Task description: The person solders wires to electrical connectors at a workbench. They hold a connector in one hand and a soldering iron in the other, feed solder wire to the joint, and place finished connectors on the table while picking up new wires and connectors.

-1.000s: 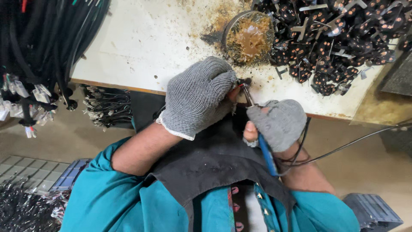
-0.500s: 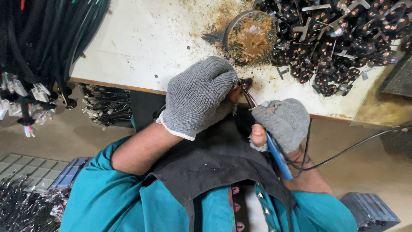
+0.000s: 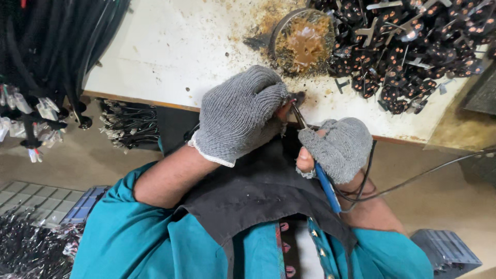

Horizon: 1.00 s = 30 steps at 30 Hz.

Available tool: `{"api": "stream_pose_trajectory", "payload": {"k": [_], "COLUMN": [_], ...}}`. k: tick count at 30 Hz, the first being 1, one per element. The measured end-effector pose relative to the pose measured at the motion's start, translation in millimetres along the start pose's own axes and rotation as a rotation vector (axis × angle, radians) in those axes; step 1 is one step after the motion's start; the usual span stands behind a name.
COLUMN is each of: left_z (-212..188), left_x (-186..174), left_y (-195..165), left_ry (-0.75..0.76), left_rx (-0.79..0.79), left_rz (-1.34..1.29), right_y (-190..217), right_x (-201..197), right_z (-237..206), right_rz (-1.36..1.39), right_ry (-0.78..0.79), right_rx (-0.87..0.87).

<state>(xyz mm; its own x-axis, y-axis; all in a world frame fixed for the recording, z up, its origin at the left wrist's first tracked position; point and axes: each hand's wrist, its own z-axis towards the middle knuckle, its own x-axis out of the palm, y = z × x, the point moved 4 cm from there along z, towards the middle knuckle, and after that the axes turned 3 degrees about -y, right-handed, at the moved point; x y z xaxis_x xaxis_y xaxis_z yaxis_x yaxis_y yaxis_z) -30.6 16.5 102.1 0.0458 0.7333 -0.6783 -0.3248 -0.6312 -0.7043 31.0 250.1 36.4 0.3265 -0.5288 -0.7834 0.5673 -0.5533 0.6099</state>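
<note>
My left hand [image 3: 240, 113], in a grey knit glove, is closed around a small dark part [image 3: 298, 97] at the front edge of the white workbench [image 3: 170, 51]. My right hand [image 3: 338, 147], also in a grey glove with bare fingertips, grips a soldering iron with a blue handle [image 3: 326, 186]. The iron's metal tip [image 3: 298, 116] points up to the small part. Its black cord [image 3: 413, 178] trails off to the right.
A round tin of brown paste [image 3: 304, 41] sits on the stained bench just beyond my hands. A heap of small black parts with copper spots [image 3: 413, 46] fills the right of the bench. Black cable bundles [image 3: 46, 46] hang at the left. Grey crates [image 3: 448, 253] stand on the floor.
My right hand with the soldering iron has shifted slightly right and down, then steadied. My left hand has stayed at the bench edge on the small part.
</note>
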Motion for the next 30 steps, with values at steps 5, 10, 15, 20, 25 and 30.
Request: {"api": "stream_pose_trajectory", "payload": {"k": [5, 10, 15, 20, 25, 30], "left_z": [0, 0, -4, -9, -14, -19], "left_x": [0, 0, -1, -6, -10, -12], "left_y": [3, 4, 0, -8, -21, -30], "left_ry": [0.013, 0.021, 0.022, 0.031, 0.037, -0.002], "left_rx": [-0.006, -0.018, -0.022, -0.005, -0.021, 0.007], "left_rz": [-0.011, -0.003, 0.022, 0.061, 0.091, 0.034], "right_y": [1, 3, 8, 18, 40, 41], "right_x": [-1, -1, -1, -13, -37, -47], "right_z": [-2, 3, 2, 3, 7, 1], "right_rz": [-0.011, -0.02, -0.014, 0.037, 0.403, 0.618], "right_ry": [-0.036, -0.041, -0.057, -0.097, -0.474, -0.878], "right_rx": [-0.013, -0.026, -0.017, 0.028, 0.308, 0.46]}}
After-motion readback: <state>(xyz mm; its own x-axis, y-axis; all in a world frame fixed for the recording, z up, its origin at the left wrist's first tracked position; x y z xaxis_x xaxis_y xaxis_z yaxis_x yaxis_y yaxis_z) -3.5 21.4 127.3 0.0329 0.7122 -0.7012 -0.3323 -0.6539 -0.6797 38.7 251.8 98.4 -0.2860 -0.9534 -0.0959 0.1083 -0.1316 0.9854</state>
